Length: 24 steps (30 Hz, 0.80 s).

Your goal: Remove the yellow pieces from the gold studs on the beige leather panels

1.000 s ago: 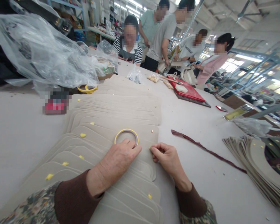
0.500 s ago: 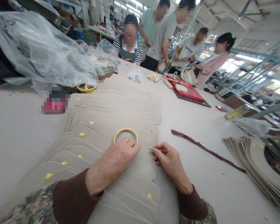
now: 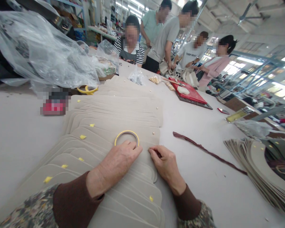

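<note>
My left hand is closed on a thin roll of yellow tape, which stands up behind its fingers. That hand rests over a fanned stack of beige, round-cornered panels. My right hand has its thumb and forefinger pinched at the right edge of a panel, and anything under those fingertips is hidden. Just above them a small metal stud sits in the panel. Bits of yellow tape, one at the left and one at the lower right, mark other panels.
A dark brown strip lies to the right, before a curved pile of panels. Farther back are a red slab and bags of small metal parts. Clear plastic bags fill the left back. Several people stand or sit beyond.
My right hand has shifted slightly left, its fingertips now covering the spot where a yellow tape bit showed. My left hand stays with the tape roll.
</note>
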{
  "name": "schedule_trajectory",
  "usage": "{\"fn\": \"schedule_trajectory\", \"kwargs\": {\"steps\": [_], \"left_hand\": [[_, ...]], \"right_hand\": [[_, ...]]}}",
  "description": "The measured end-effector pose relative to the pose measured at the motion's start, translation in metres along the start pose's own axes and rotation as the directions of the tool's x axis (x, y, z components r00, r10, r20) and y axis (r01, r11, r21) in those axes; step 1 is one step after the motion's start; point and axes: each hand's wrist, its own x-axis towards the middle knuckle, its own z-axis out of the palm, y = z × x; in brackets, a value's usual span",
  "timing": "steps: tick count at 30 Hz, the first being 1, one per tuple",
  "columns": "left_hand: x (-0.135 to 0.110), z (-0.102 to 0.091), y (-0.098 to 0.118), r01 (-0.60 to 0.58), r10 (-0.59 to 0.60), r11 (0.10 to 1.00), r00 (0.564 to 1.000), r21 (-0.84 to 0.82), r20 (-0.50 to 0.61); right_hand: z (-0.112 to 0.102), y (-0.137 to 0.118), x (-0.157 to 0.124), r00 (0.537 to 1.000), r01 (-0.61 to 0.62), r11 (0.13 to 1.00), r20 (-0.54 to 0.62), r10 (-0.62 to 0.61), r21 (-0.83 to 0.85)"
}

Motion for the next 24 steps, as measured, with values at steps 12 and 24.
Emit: {"fn": "schedule_trajectory", "kwargs": {"steps": [12, 24], "left_hand": [[-0.005, 0.015, -0.008, -0.190, 0.092, 0.957, 0.916, -0.221, -0.390], [-0.004, 0.020, -0.001, -0.193, 0.107, 0.957, 0.929, -0.217, -0.355]], "right_hand": [[-0.029, -0.008, -0.004, 0.957, -0.008, 0.981, 0.287, -0.049, 0.194], [-0.008, -0.028, 0.002, 0.922, 0.388, 0.899, -0.083, -0.379, 0.202]]}}
